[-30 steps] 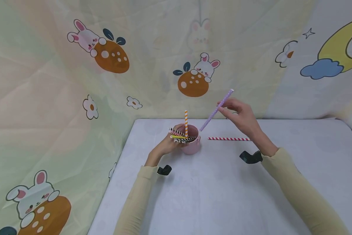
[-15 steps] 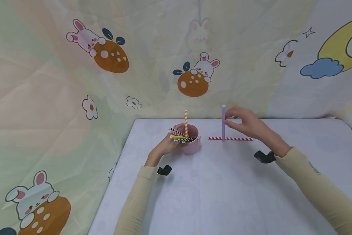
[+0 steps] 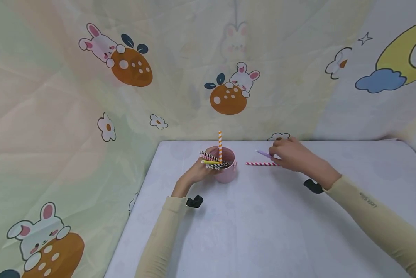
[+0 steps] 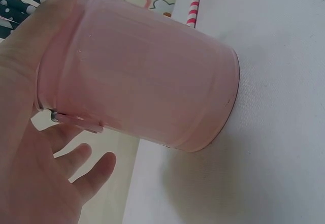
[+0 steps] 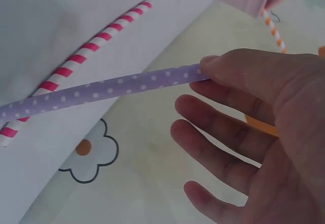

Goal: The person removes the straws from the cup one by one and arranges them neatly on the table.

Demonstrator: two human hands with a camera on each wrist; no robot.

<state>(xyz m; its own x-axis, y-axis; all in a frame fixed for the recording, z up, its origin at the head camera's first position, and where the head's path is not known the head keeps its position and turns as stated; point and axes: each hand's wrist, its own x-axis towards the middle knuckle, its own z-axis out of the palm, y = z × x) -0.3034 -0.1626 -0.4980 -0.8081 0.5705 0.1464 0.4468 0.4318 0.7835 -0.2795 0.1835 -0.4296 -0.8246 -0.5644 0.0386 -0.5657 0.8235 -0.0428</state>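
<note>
My left hand (image 3: 196, 171) grips a small pink bucket (image 3: 227, 176) by its rim, the thumb lying over the edge in the left wrist view. Inside the bucket, black-and-white, pink and yellow paper straws (image 3: 210, 161) lean left, and an orange-striped straw (image 3: 220, 143) stands upright. To the right of the bucket my right hand (image 3: 293, 156) pinches a purple dotted paper straw (image 5: 111, 88) near one end between thumb and index finger. A red-striped straw (image 3: 260, 164) lies on the table; the purple one crosses over it in the right wrist view.
The white table (image 3: 235, 231) backs onto a patterned cloth (image 3: 180, 77) printed with rabbits and flowers. Dark wrist cameras show at both wrists, the left camera (image 3: 194, 201) close above the table.
My right hand has moved right and down with the purple straw, which has swung from slanting near the bucket, through upright, to lying low. The left hand and bucket have stayed put.
</note>
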